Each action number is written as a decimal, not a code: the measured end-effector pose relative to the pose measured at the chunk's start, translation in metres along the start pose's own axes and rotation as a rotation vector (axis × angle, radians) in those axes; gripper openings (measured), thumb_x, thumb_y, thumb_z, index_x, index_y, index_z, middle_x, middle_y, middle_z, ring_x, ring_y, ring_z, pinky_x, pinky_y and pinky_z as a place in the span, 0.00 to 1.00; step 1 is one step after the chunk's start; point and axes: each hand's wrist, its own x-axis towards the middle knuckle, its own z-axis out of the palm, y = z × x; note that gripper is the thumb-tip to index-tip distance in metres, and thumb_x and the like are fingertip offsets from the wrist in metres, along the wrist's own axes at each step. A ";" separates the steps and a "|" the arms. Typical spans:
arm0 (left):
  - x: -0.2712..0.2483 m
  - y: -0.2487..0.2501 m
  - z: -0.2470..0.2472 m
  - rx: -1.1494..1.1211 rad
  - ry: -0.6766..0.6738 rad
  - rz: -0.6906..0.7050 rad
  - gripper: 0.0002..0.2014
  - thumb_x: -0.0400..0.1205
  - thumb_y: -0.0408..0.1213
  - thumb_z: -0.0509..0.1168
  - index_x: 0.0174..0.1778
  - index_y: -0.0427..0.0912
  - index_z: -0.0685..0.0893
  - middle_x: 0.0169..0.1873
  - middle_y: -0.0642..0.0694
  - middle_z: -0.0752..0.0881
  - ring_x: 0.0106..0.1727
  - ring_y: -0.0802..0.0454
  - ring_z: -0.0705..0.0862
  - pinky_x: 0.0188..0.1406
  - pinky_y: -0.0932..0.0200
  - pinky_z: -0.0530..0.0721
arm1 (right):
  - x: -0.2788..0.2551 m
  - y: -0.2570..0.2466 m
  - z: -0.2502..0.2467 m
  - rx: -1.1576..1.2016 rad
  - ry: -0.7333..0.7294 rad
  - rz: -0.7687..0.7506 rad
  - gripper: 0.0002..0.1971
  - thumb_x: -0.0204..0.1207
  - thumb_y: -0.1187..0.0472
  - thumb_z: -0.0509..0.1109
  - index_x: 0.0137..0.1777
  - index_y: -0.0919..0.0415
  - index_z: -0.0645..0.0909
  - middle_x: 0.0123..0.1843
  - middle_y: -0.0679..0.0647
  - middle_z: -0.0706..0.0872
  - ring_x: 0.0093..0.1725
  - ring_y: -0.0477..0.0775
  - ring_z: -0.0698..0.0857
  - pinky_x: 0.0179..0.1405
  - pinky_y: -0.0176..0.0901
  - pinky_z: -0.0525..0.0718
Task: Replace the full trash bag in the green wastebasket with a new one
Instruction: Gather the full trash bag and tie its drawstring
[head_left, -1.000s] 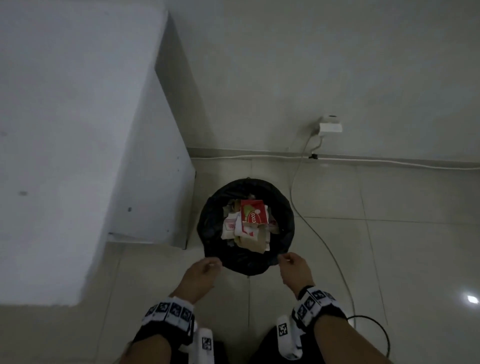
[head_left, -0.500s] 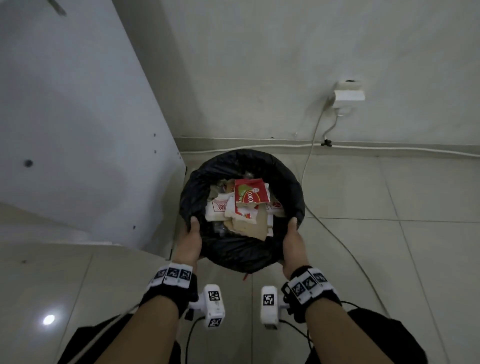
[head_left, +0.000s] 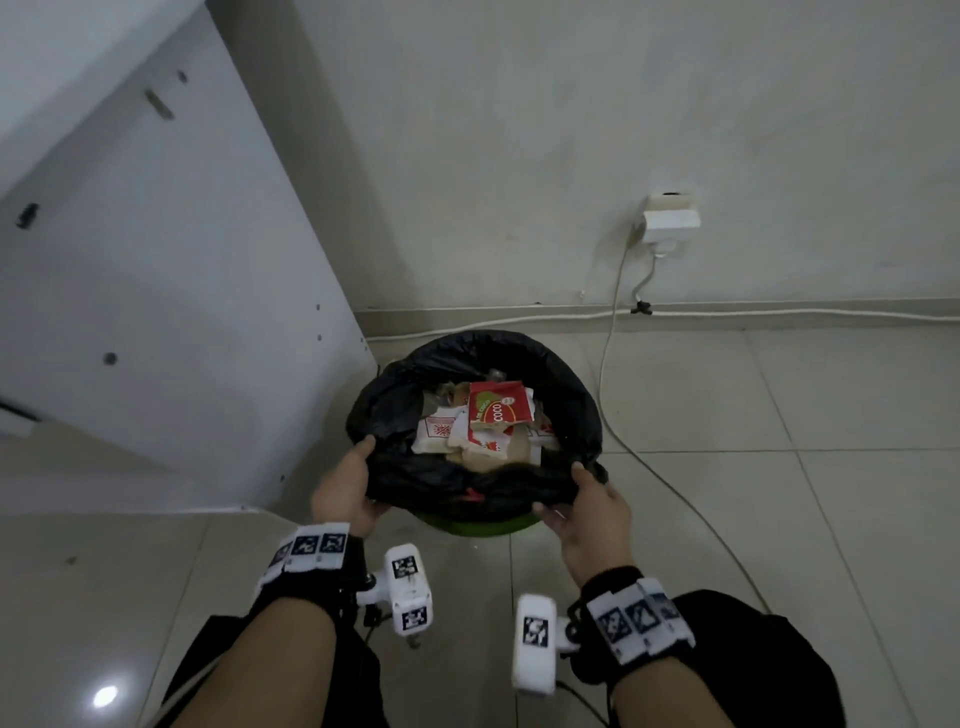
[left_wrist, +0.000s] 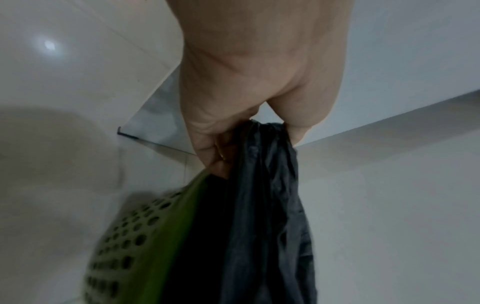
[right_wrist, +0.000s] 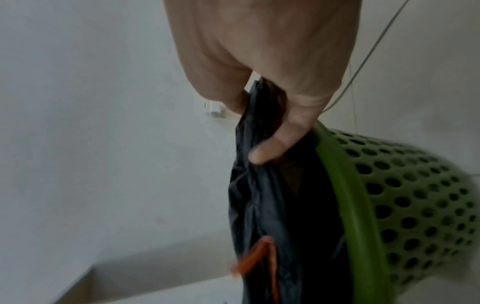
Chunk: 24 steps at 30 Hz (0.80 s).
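1. Head view, nearest: two forearms with marker-tagged wristbands reach down over the tiled floor (head_left: 727, 519).
2. Left hand (head_left: 343, 491) grips the near-left edge of the black trash bag (head_left: 561, 384); the left wrist view shows its fingers (left_wrist: 215, 148) curled round a gathered fold of the plastic, thumb on the other side.
3. Right hand (head_left: 589, 512) grips the near-right edge; the right wrist view shows its fingers (right_wrist: 275, 148) curled round bunched plastic, beside an orange drawstring (right_wrist: 255, 257).
4. Between the hands, the bag's near edge is pulled off the rim of the perforated green wastebasket (head_left: 478, 527), so a strip of green shows below it; the far edge is folded over the rim.
5. Inside the bag lies paper and card rubbish, topped by a red carton marked COCO (head_left: 498, 408) among white wrappers (head_left: 434, 436).
6. Wastebasket stands on the floor beside a white cabinet (head_left: 171, 291), near the wall.
7. Farther back, a white cable (head_left: 613, 332) runs from a wall socket (head_left: 670, 218) down past the wastebasket.
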 end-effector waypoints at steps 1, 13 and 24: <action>-0.002 0.008 0.003 -0.053 -0.071 -0.014 0.25 0.76 0.51 0.72 0.65 0.40 0.83 0.59 0.37 0.89 0.57 0.35 0.88 0.53 0.38 0.88 | 0.005 -0.006 0.002 0.003 -0.001 0.042 0.07 0.84 0.66 0.67 0.60 0.66 0.80 0.48 0.64 0.87 0.41 0.64 0.87 0.26 0.46 0.87; -0.026 0.069 0.035 0.056 -0.038 0.380 0.13 0.80 0.43 0.68 0.56 0.42 0.88 0.56 0.40 0.90 0.46 0.46 0.89 0.40 0.55 0.85 | 0.047 -0.102 0.039 -0.224 -0.146 -0.424 0.06 0.83 0.64 0.69 0.48 0.56 0.88 0.52 0.62 0.92 0.50 0.63 0.90 0.56 0.61 0.89; -0.032 0.033 0.037 1.250 -0.121 0.446 0.24 0.77 0.58 0.69 0.57 0.42 0.88 0.55 0.39 0.89 0.54 0.39 0.87 0.57 0.48 0.86 | 0.022 -0.016 0.014 -0.929 -0.117 -0.554 0.13 0.84 0.59 0.66 0.64 0.63 0.83 0.54 0.61 0.87 0.55 0.65 0.86 0.50 0.47 0.80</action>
